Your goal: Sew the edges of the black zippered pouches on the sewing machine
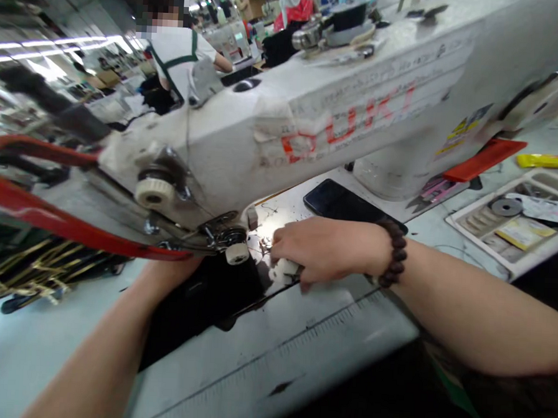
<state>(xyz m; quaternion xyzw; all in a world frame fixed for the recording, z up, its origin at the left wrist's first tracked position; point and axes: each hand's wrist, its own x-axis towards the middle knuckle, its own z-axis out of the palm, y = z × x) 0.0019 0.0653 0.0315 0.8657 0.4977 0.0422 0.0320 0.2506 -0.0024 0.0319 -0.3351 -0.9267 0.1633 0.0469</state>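
Observation:
A white sewing machine point(246, 126) with red lettering spans the view. My left hand point(175, 275) reaches under its head at the left, resting by a piece of black fabric point(199, 304); the machine and the dark cloth hide its fingers. The fabric lies on the machine bed, under and in front of the needle area. To the right of the needle, my right hand point(321, 248) is low over the bed with its fingers curled and closed. A small whitish object point(285, 270) shows at those fingertips, its kind unclear. A dark beaded bracelet point(392, 253) circles the right wrist.
Behind my right hand lies a black phone point(349, 203). A white tray point(492, 242) with bobbins and small items stands at the right, near an orange-red object point(485, 158). Black-and-gold strips point(51, 266) lie at the left. A person point(175, 54) is beyond the machine.

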